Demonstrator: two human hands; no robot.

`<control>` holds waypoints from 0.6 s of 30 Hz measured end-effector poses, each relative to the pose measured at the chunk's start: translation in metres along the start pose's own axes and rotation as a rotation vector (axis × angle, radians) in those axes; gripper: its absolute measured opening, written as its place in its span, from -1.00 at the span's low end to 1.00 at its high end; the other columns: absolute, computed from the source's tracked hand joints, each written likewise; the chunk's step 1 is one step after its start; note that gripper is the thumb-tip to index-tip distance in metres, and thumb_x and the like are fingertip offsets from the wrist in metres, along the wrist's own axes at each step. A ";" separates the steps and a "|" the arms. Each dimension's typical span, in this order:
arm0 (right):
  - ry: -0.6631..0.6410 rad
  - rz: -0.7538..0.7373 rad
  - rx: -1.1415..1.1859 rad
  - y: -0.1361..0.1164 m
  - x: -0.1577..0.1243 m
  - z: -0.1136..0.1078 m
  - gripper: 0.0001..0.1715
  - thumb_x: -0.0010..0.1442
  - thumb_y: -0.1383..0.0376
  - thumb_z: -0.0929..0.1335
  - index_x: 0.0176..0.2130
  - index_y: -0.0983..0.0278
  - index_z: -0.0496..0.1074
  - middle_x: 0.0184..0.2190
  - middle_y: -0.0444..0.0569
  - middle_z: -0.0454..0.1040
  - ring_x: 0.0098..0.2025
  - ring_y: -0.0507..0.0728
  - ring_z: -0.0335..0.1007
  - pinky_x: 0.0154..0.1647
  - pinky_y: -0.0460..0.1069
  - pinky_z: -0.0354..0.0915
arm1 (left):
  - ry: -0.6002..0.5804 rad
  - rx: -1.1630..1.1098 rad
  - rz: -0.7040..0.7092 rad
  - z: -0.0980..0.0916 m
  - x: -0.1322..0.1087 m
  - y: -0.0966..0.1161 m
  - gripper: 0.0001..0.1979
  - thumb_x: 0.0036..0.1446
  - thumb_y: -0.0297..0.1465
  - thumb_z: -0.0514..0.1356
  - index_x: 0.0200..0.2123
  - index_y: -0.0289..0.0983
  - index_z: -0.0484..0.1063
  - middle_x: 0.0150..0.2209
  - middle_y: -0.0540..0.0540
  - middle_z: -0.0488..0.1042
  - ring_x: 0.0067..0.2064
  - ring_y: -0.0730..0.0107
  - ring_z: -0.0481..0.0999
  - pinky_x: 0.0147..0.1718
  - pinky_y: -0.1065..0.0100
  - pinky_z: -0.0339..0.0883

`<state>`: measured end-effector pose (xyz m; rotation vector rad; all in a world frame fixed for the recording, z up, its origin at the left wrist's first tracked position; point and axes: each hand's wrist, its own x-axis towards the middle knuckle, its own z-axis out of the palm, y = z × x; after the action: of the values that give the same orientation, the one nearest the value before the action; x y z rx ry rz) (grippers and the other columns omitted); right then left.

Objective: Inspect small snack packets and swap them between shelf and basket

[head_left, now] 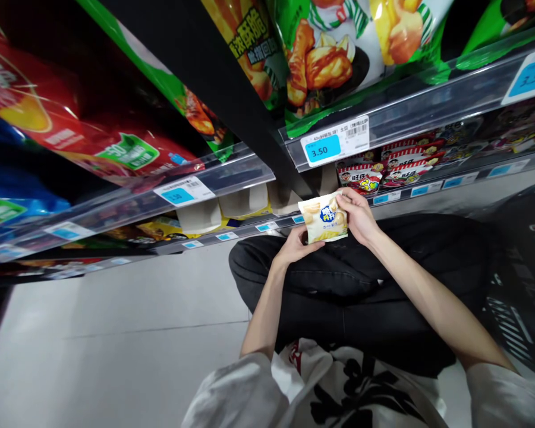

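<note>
Between my two hands is a small cream-and-yellow snack bag (pixel 324 221) with a blue logo, its printed face turned up toward me. My left hand (pixel 293 245) grips the lower left corner, the thumb lying along the bottom edge. At the upper right corner, my right hand (pixel 356 215) pinches the bag with thumb and fingers; some fingers are hidden behind it. The bag is above my crossed legs, in front of the lowest shelf. Just beyond it lie small red-and-white snack packets (pixel 361 177).
Shelves with price labels (pixel 334 142) run across in front. Large green chip bags (pixel 325 65) and red chip bags (pixel 71 119) fill the upper level. Open cartons (pixel 200 217) sit on the bottom shelf. A dark shopping basket (pixel 521 285) stands at my right on the tiled floor (pixel 138 333).
</note>
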<state>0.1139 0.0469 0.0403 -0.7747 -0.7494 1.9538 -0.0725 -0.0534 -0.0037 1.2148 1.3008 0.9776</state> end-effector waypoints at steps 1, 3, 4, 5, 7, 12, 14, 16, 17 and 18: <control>0.008 -0.012 -0.001 0.000 0.001 -0.001 -0.69 0.02 0.10 0.56 -0.32 0.19 0.49 -0.42 -0.20 0.49 -0.37 0.03 0.35 -0.34 -0.08 0.27 | 0.016 0.015 0.021 0.000 0.001 0.001 -0.46 -0.01 -0.20 0.48 0.01 -0.32 0.56 0.02 -0.24 0.61 0.05 0.03 0.59 0.15 0.03 0.43; 0.035 -0.027 0.025 0.002 0.002 -0.003 -0.72 0.07 0.12 0.53 -0.32 0.19 0.46 -0.41 -0.21 0.46 -0.37 0.02 0.33 -0.35 -0.09 0.24 | 0.070 0.043 0.069 -0.001 0.003 0.003 -0.53 0.02 -0.20 0.47 -0.04 -0.31 0.59 -0.03 -0.23 0.62 0.01 0.08 0.59 0.10 0.09 0.45; 0.050 -0.025 0.049 0.003 0.003 -0.004 -0.73 0.08 0.13 0.53 -0.33 0.19 0.44 -0.41 -0.21 0.45 -0.37 0.01 0.33 -0.35 -0.09 0.23 | 0.102 0.047 0.098 -0.002 0.004 0.004 -0.55 0.01 -0.21 0.47 -0.05 -0.31 0.61 -0.05 -0.22 0.62 -0.01 0.11 0.58 0.06 0.13 0.46; 0.066 -0.013 0.076 0.005 0.003 -0.005 -0.73 0.09 0.14 0.52 -0.33 0.19 0.42 -0.41 -0.21 0.45 -0.37 0.01 0.33 -0.35 -0.10 0.22 | 0.133 0.040 0.129 -0.002 0.005 0.006 -0.56 0.00 -0.22 0.48 -0.07 -0.30 0.62 -0.07 -0.20 0.61 -0.04 0.15 0.57 0.01 0.18 0.47; 0.099 0.028 0.142 0.009 0.005 -0.007 -0.74 0.09 0.16 0.50 -0.33 0.18 0.38 -0.40 -0.22 0.45 -0.37 0.02 0.34 -0.34 -0.09 0.23 | 0.174 0.000 0.194 -0.004 0.007 0.007 -0.60 -0.02 -0.26 0.49 -0.10 -0.27 0.65 -0.14 -0.16 0.58 -0.10 0.23 0.54 -0.10 0.27 0.47; 0.163 0.090 0.288 0.016 0.005 -0.007 -0.78 0.09 0.27 0.44 -0.37 0.19 0.29 -0.46 -0.21 0.38 -0.46 0.02 0.28 -0.42 -0.08 0.21 | 0.087 -0.094 0.273 -0.007 0.006 0.005 -0.74 -0.01 -0.31 0.50 -0.19 -0.18 0.70 -0.32 -0.10 0.52 -0.26 0.37 0.48 -0.26 0.36 0.39; 0.161 0.086 0.320 0.016 0.005 -0.006 -0.82 0.07 0.32 0.41 -0.38 0.19 0.28 -0.53 -0.22 0.27 -0.51 0.02 0.19 -0.45 -0.07 0.19 | -0.034 -0.105 0.242 -0.006 0.004 0.006 -0.74 0.01 -0.31 0.49 -0.18 -0.20 0.70 -0.30 -0.13 0.53 -0.25 0.35 0.50 -0.25 0.34 0.40; 0.119 0.102 0.353 0.014 0.005 -0.005 -0.84 0.06 0.34 0.38 -0.39 0.19 0.27 -0.58 -0.23 0.15 -0.56 0.02 0.08 -0.49 -0.06 0.15 | -0.143 -0.117 0.180 -0.006 0.002 0.008 -0.66 0.05 -0.33 0.47 -0.07 -0.21 0.66 -0.22 -0.17 0.56 -0.20 0.32 0.53 -0.18 0.31 0.43; 0.085 0.115 0.369 0.013 0.005 -0.006 -0.85 0.07 0.32 0.37 -0.40 0.18 0.26 -0.60 -0.24 0.09 -0.58 0.02 0.02 -0.52 -0.06 0.11 | -0.168 -0.130 0.145 -0.005 0.001 0.009 -0.61 0.06 -0.34 0.46 -0.01 -0.21 0.63 -0.17 -0.18 0.57 -0.16 0.30 0.54 -0.15 0.31 0.43; 0.046 0.127 0.387 0.012 0.005 -0.006 -0.85 0.08 0.30 0.37 -0.40 0.18 0.26 -0.61 -0.25 0.04 -0.59 0.02 -0.05 -0.55 -0.06 0.07 | -0.172 -0.146 0.109 -0.004 0.001 0.010 -0.57 0.09 -0.35 0.45 0.05 -0.21 0.59 -0.12 -0.20 0.57 -0.12 0.29 0.55 -0.11 0.30 0.44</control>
<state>0.1103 0.0473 0.0260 -0.6388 -0.2838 2.1005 -0.0753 -0.0502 0.0061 1.2376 1.0201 1.0047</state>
